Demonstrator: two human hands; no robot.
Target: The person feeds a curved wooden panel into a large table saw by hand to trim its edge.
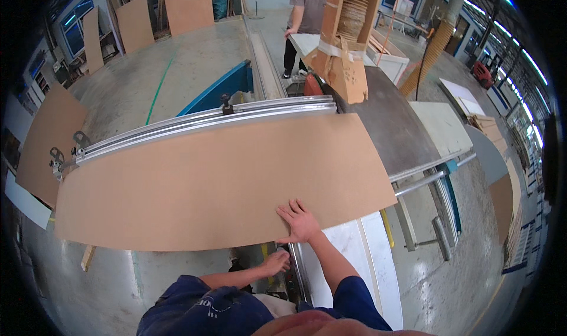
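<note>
A large brown board (218,182) lies flat in front of me, its far edge along a silver metal fence (207,118). My right hand (300,222) rests palm down on the board near its close edge, fingers spread. Just below that edge, my left hand (276,263) is closed beside the end of a metal rail (299,271). Whatever its curled fingers hold is too small to make out. The board's right end reaches onto the dark machine table (396,120).
Across the machine a person (307,11) stands with a hand on a white panel. A cardboard-clad duct (345,46) hangs over the table. A blue machine arm (221,88) lies beyond the fence. White panels (354,259) are to my right, and more boards (50,141) lean at left.
</note>
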